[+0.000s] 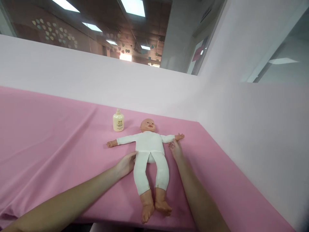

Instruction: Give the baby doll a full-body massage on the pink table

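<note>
A baby doll point(149, 154) in a white one-piece suit lies on its back on the pink cloth point(48, 138), arms spread, bare feet toward me. My left hand point(126, 163) rests against the doll's left hip side, fingers touching the white suit at the waist. My right hand point(175, 149) lies beside the doll's other flank, fingertips at the sleeve under its arm. Neither hand grips anything that I can see. A small cream lotion bottle point(118, 120) stands upright beyond the doll's outstretched arm.
White partition walls point(253, 135) close off the back and right side of the table. The pink cloth's front edge runs just below the doll's feet. Wrinkles cross the cloth at the left.
</note>
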Motion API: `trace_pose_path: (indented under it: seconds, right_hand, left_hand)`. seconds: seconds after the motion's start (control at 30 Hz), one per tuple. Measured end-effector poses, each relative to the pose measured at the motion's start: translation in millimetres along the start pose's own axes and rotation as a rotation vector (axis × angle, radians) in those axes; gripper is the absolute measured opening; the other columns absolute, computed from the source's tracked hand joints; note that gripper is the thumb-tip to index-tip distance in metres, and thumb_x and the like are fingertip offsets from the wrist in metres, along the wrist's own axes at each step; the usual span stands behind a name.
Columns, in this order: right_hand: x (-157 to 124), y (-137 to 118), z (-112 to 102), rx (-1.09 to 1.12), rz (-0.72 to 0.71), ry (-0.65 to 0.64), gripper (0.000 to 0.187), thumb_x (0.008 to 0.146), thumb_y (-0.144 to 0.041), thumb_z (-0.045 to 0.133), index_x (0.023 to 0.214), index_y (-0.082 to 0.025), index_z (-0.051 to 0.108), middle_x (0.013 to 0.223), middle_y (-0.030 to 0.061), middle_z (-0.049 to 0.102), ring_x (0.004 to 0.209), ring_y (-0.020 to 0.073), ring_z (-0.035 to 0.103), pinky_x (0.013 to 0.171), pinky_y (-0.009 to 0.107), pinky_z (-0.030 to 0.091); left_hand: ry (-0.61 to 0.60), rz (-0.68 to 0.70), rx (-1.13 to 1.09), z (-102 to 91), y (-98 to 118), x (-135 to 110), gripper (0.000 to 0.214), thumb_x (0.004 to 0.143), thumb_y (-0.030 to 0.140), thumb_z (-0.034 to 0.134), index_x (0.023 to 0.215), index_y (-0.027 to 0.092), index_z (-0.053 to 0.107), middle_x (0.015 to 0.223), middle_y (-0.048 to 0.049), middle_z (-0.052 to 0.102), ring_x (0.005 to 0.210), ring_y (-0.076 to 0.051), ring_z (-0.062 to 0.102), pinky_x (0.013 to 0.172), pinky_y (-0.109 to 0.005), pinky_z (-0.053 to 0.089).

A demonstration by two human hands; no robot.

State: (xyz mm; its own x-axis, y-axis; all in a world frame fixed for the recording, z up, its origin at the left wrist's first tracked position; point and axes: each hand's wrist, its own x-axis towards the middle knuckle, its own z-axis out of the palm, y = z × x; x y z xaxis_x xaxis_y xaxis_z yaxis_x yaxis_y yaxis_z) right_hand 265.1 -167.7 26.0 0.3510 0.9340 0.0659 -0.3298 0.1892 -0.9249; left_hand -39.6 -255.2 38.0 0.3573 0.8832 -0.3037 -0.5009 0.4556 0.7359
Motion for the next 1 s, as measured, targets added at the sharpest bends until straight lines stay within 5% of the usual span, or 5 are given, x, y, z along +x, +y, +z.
trace_pose_path:
  seconds: [0.27,0.53,0.67,0.83,1.0]
  right_hand:
    - [-4.7,-3.4,4.2,-0.014,0.000,0.027,0.090,0.072,-0.054,0.081,0.152,-0.035,0.044,0.124,0.0071,0.070,0.085,0.0237,0.073,0.083,0.043,0.061]
    - [-7.3,-4.9,5.0,0.028,-0.004,0.018,0.092,0.076,-0.040,0.079,0.156,-0.036,0.036,0.131,0.0046,0.067,0.078,0.0143,0.070,0.078,0.031,0.060]
    - [-8.9,-5.9,5.7,0.057,0.005,0.015,0.082,0.079,-0.038,0.077,0.153,-0.037,0.041,0.121,0.0014,0.070,0.074,0.0107,0.067,0.073,0.024,0.059]
    - [-12.4,-11.1,9.1,-0.009,-0.018,0.033,0.082,0.079,-0.042,0.078,0.153,-0.034,0.043,0.119,0.0026,0.071,0.080,0.0130,0.069,0.071,0.023,0.058]
    - [-26.9,-16.3,24.6,-0.096,-0.205,-0.008,0.084,0.073,-0.040,0.083,0.149,-0.028,0.049,0.134,0.0083,0.066,0.116,0.0220,0.066,0.085,0.028,0.058]
  left_hand:
    - [-0.146,-0.285,-0.043,6.2,-28.9,-68.1,0.033,0.086,0.034,0.072,0.108,0.009,0.073,0.107,-0.0138,0.077,0.102,-0.026,0.071,0.095,-0.034,0.051]
    - [-0.464,-0.476,-0.015,-2.8,-43.5,-114.1,0.038,0.075,0.023,0.078,0.112,0.013,0.073,0.108,-0.0139,0.074,0.100,-0.025,0.070,0.091,-0.038,0.053]
    - [-0.497,-0.512,-0.018,-6.9,-42.3,-120.6,0.034,0.071,0.027,0.083,0.102,0.014,0.076,0.089,-0.0109,0.073,0.092,-0.025,0.072,0.089,-0.041,0.056]
    - [-0.432,-0.454,0.079,-17.3,-27.6,-119.3,0.032,0.069,0.026,0.084,0.098,0.014,0.076,0.094,-0.0099,0.075,0.086,-0.024,0.073,0.088,-0.043,0.058]
    - [-0.451,-0.369,0.287,-13.1,23.4,-95.4,0.025,0.072,0.027,0.078,0.092,0.011,0.074,0.088,-0.0115,0.074,0.079,-0.026,0.071,0.087,-0.050,0.058]
